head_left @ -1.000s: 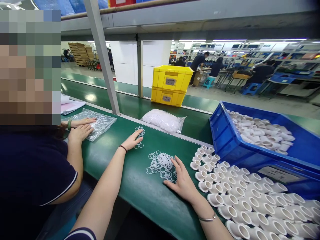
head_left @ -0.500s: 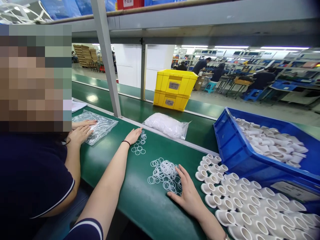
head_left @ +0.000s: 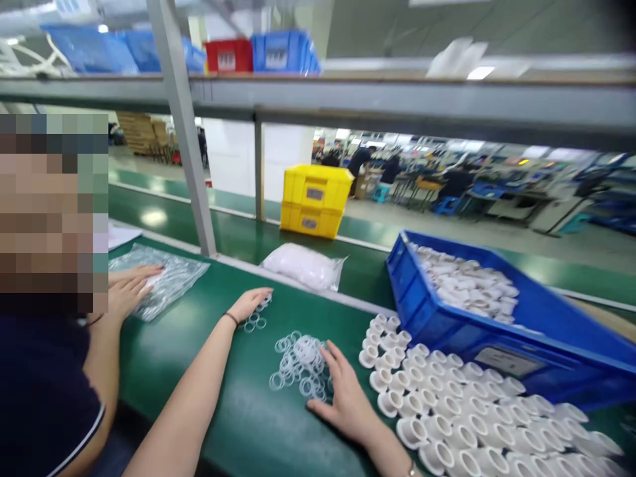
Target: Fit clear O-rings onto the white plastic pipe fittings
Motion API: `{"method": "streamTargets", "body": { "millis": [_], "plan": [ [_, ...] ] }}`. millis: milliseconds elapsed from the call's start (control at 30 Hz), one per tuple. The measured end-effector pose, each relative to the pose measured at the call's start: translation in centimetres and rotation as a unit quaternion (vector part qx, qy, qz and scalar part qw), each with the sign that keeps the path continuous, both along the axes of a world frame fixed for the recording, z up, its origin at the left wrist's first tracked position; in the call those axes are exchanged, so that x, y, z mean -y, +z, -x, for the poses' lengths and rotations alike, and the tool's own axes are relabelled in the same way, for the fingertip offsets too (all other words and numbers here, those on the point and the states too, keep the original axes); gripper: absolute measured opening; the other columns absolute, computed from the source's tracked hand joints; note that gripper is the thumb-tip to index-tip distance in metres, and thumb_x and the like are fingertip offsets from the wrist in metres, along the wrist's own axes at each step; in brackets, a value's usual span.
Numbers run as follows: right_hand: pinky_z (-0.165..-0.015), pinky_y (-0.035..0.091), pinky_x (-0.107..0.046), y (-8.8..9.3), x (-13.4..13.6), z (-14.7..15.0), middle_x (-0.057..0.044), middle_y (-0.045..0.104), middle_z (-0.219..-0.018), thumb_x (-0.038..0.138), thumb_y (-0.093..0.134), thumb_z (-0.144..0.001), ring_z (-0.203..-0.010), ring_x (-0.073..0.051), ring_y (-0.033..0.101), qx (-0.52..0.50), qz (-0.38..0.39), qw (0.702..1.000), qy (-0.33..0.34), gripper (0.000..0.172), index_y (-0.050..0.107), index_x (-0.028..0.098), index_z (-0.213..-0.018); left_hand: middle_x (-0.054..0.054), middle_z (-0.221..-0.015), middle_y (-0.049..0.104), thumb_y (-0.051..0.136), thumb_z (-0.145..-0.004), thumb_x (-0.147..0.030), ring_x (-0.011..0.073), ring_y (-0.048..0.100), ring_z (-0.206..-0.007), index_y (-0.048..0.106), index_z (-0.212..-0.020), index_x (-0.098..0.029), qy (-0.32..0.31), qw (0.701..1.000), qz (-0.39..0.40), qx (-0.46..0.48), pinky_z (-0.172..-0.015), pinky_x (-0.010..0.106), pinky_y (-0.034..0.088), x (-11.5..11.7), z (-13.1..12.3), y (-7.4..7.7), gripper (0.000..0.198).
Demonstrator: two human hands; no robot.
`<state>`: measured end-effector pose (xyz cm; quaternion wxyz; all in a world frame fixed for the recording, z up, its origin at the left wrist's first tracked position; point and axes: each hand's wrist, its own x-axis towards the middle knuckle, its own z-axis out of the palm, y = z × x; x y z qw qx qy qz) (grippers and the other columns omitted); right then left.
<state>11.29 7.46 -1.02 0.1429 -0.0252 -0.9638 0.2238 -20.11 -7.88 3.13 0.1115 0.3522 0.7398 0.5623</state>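
My left hand [head_left: 250, 303] lies flat and open on the green bench [head_left: 228, 424], its fingers over a small group of clear rubber rings [head_left: 254, 322]. A larger heap of the same rings [head_left: 298, 366] lies nearer to me. My right hand [head_left: 342, 396] rests open, fingers spread, at that heap's right edge. Just right of it stand rows of white plastic fittings [head_left: 447, 404], mouths up.
A tilted blue bin [head_left: 541, 331] full of white fittings sits at the right. A clear bag of white parts [head_left: 304, 265] lies behind on the belt, with stacked yellow crates [head_left: 314, 199] beyond. At the left a co-worker's hands [head_left: 130, 286] press on a plastic bag [head_left: 171, 278].
The view has tipped upward and shifted, so everything sits lower and further left in the picture. Both my hands stay flat on the rings, almost unmoved.
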Motion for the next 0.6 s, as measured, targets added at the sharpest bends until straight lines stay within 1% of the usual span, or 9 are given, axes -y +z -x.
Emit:
{"method": "streamTargets", "body": {
  "millis": [100,133,200,267,333,367,433,500,600],
  "plan": [
    [-0.107,0.03,-0.049,-0.3,-0.3,0.3,-0.012,0.017,-0.149,0.043,0.072,-0.065,-0.134,-0.034,0.023,0.019,0.006,1.0,-0.021,0.097,0.019,0.025,-0.143,0.009,-0.113,0.059,0.052,-0.086,-0.046,0.0228,0.056,-0.104,0.06,-0.107,-0.022,0.003,0.998,-0.048,-0.037,-0.091,0.042,0.046,-2.5,-0.1,3.4,0.034],
    [-0.107,0.03,-0.048,-0.4,-0.4,0.4,-0.012,0.017,-0.149,0.042,0.074,-0.063,-0.134,-0.034,0.023,0.023,0.008,0.999,-0.025,0.099,0.02,0.025,-0.143,0.009,-0.115,0.057,0.049,-0.088,-0.043,0.0205,0.055,-0.103,0.057,-0.11,-0.02,-0.001,0.997,-0.061,-0.046,-0.09,0.041,0.047,-3.2,-0.3,4.2,0.033],
    [-0.108,0.029,-0.048,-0.4,-0.5,0.5,-0.012,0.017,-0.149,0.041,0.075,-0.061,-0.135,-0.033,0.022,0.025,0.011,0.999,-0.023,0.101,0.02,0.025,-0.143,0.009,-0.114,0.058,0.049,-0.089,-0.044,0.0204,0.056,-0.102,0.057,-0.111,-0.019,-0.006,0.996,-0.071,-0.048,-0.088,0.041,0.047,-3.5,-1.1,4.4,0.034],
    [-0.108,0.028,-0.047,-0.1,-0.3,0.3,-0.013,0.018,-0.148,0.042,0.075,-0.061,-0.135,-0.032,0.023,0.015,0.012,1.0,-0.017,0.1,0.021,0.023,-0.143,0.009,-0.105,0.064,0.052,-0.081,-0.055,0.0252,0.058,-0.102,0.063,-0.103,-0.02,-0.001,0.998,-0.063,-0.029,-0.089,0.043,0.047,-2.6,-2.2,2.9,0.043],
    [-0.109,0.027,-0.046,0.2,-0.1,0.1,-0.015,0.02,-0.147,0.042,0.074,-0.064,-0.134,-0.031,0.024,0.001,0.012,1.0,-0.012,0.096,0.023,0.02,-0.142,0.01,-0.101,0.067,0.052,-0.072,-0.067,0.0293,0.058,-0.104,0.068,-0.095,-0.019,0.009,0.999,-0.051,0.0,-0.095,0.045,0.043,-0.9,-3.3,0.4,0.056],
    [-0.109,0.027,-0.045,0.3,0.0,0.1,-0.016,0.021,-0.147,0.043,0.072,-0.066,-0.134,-0.03,0.024,-0.006,0.012,1.0,-0.01,0.094,0.024,0.018,-0.142,0.011,-0.103,0.067,0.05,-0.069,-0.071,0.0294,0.057,-0.106,0.068,-0.094,-0.018,0.014,0.999,-0.046,0.014,-0.098,0.045,0.04,-0.1,-3.8,-0.7,0.062],
    [-0.109,0.026,-0.045,0.4,0.0,0.2,-0.017,0.021,-0.146,0.045,0.068,-0.071,-0.134,-0.029,0.023,-0.013,0.014,1.0,-0.005,0.088,0.023,0.017,-0.142,0.012,-0.108,0.065,0.042,-0.072,-0.074,0.0264,0.056,-0.109,0.067,-0.098,-0.015,0.023,0.998,-0.038,0.035,-0.103,0.041,0.037,1.0,-4.2,-2.5,0.069],
    [-0.109,0.026,-0.045,0.5,0.1,0.3,-0.016,0.021,-0.146,0.048,0.064,-0.074,-0.134,-0.028,0.023,-0.013,0.018,1.0,-0.003,0.086,0.022,0.018,-0.142,0.013,-0.108,0.065,0.034,-0.076,-0.074,0.0245,0.056,-0.11,0.065,-0.102,-0.013,0.027,0.998,-0.037,0.049,-0.102,0.039,0.038,1.3,-4.2,-3.5,0.073],
    [-0.109,0.027,-0.045,0.6,0.1,0.2,-0.015,0.021,-0.146,0.05,0.062,-0.076,-0.134,-0.028,0.024,-0.013,0.017,1.0,-0.003,0.084,0.02,0.02,-0.143,0.015,-0.109,0.064,0.026,-0.079,-0.074,0.0241,0.056,-0.11,0.063,-0.106,-0.01,0.017,0.996,-0.071,0.059,-0.101,0.04,0.039,1.0,-3.7,-3.7,0.078]
  ]
}}
